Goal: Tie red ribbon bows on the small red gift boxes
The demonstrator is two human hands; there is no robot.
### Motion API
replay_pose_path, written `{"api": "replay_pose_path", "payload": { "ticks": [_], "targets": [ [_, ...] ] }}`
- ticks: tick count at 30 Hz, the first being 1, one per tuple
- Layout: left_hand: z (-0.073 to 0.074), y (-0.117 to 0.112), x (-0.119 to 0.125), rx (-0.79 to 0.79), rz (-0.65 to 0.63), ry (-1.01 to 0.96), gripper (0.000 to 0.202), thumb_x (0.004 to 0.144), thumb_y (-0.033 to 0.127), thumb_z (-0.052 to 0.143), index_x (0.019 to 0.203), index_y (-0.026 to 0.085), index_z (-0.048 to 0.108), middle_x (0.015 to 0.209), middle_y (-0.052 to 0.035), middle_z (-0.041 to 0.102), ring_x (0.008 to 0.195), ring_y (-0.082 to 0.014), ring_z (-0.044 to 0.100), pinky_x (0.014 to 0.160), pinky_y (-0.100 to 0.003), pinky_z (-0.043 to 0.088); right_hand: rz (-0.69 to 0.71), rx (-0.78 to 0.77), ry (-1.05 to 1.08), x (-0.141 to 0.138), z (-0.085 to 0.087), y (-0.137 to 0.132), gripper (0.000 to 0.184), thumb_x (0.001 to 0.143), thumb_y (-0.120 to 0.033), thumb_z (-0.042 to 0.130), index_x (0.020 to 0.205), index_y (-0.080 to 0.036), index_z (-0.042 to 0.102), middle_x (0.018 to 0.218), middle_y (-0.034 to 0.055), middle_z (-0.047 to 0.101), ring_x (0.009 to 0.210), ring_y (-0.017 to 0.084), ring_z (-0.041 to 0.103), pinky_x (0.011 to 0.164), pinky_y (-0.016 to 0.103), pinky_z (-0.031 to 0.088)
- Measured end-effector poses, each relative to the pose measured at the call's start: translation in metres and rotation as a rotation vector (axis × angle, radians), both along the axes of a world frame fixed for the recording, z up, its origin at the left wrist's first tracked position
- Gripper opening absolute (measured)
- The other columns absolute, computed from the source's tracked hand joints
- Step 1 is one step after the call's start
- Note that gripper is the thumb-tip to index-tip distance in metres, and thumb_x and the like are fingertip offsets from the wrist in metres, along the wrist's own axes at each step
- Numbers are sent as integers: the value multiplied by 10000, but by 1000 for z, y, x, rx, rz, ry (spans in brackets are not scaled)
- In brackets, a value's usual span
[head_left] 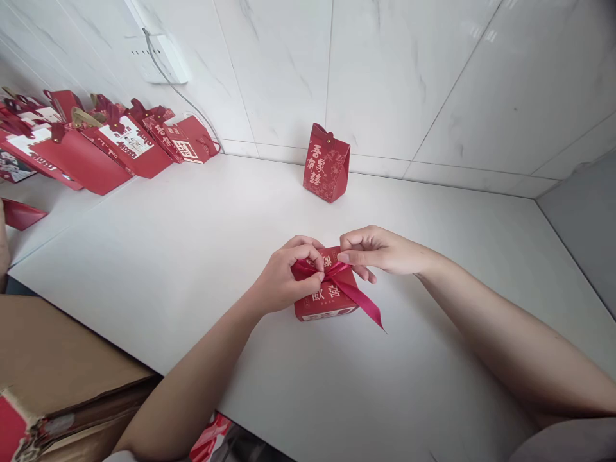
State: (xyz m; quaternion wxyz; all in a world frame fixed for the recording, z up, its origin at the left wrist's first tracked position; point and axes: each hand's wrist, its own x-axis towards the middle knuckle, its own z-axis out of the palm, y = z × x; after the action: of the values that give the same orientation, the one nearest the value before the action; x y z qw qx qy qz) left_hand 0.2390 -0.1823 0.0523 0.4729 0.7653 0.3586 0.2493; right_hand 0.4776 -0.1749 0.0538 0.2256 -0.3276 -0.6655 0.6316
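A small red gift box (332, 300) with pale lettering lies on the white table before me. Around it runs a crimson ribbon (360, 300), crossed at the middle of the top, with one tail hanging past the box's near right corner. My left hand (293, 273) pinches the ribbon at the crossing with thumb and forefinger. At the far right edge of the box, my right hand (373, 250) has thumb and forefinger closed on another part of the ribbon. Its lower fingers hang beside the box. My fingers partly hide the knot.
A red tent-shaped gift box (326, 163) stands upright near the tiled wall. Several red gift boxes with ribbon handles crowd the left (115, 144), below a wall socket (158, 59) with a cable. A cardboard carton (67, 359) sits beside the table's front left edge.
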Motion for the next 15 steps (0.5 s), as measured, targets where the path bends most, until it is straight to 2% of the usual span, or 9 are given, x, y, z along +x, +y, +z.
{"api": "replay_pose_path", "payload": {
  "ticks": [3, 5, 6, 8, 10, 12, 15],
  "targets": [
    [0, 8, -12, -155, -110, -124, 128, 851, 287, 601, 938, 193, 601, 1253, -90, 522, 1064, -234, 584, 812, -334, 526, 5, 6, -14, 0, 7, -4, 297, 917, -478, 586, 887, -184, 562, 650, -24, 629, 525, 118, 582, 551, 265, 460],
    [1, 15, -21, -229, -157, -225, 200, 871, 322, 586, 1041, 217, 570, 1275, -93, 517, 1061, -231, 587, 809, -340, 530, -68, 39, -37, 2, 13, -6, 318, 926, -494, 567, 1069, -211, 538, 698, -30, 634, 550, 124, 595, 608, 285, 461],
    [1, 18, -25, -222, -161, -259, 223, 876, 325, 580, 1075, 229, 556, 1276, -91, 519, 1074, -231, 580, 837, -352, 523, -115, 56, -53, 3, 16, -7, 334, 928, -499, 562, 1111, -222, 522, 719, -30, 638, 561, 124, 599, 637, 292, 460],
    [1, 22, -32, -120, -144, -284, 226, 876, 327, 575, 1083, 238, 561, 1269, -86, 532, 1149, -242, 538, 937, -388, 483, -152, 63, -113, 7, 20, -8, 329, 932, -519, 541, 1042, -209, 556, 759, -7, 652, 602, 133, 612, 686, 306, 464],
    [1, 24, -36, 3, -134, -260, 189, 868, 337, 578, 1023, 229, 591, 1256, -89, 548, 1224, -260, 483, 1027, -420, 420, -75, 29, -212, 13, 23, -6, 394, 934, -555, 504, 879, -179, 607, 767, 29, 668, 652, 155, 629, 720, 321, 473],
    [1, 24, -37, 51, -146, -212, 164, 872, 346, 568, 971, 220, 602, 1262, -97, 547, 1250, -272, 463, 1042, -431, 406, 79, -35, -298, 16, 24, -5, 493, 937, -590, 459, 796, -158, 652, 744, 57, 683, 693, 180, 646, 760, 338, 483],
    [2, 22, -37, 30, -189, -126, 154, 888, 344, 552, 939, 205, 599, 1304, -113, 518, 1240, -279, 476, 971, -409, 464, 313, -140, -319, 16, 25, -8, 539, 927, -613, 456, 866, -144, 714, 794, 77, 717, 723, 192, 668, 808, 351, 499]
  ]
}}
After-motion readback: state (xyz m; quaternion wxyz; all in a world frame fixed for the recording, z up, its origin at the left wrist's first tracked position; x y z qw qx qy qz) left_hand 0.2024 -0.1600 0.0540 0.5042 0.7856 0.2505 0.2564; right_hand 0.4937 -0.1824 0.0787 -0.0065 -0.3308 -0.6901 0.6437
